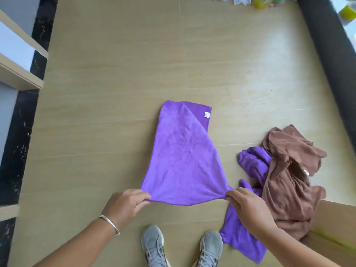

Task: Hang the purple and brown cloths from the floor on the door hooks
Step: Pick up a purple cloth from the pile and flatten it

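A purple cloth (181, 157) is stretched out over the tan floor, with a white label near its far right corner. My left hand (127, 204) pinches its near left corner and my right hand (246, 205) pinches its near right corner. To the right lies a heap of brown cloth (289, 176) on top of more purple cloth (252, 164). Another purple piece (242, 239) lies on the floor under my right forearm. No door hooks are in view.
My two grey shoes (154, 245) stand at the bottom middle. A cardboard box edge (335, 224) sits at the lower right. A dark border strip (331, 54) runs along the right, white shelving (17, 60) at the left, yellow-green items (260, 1) at the top.
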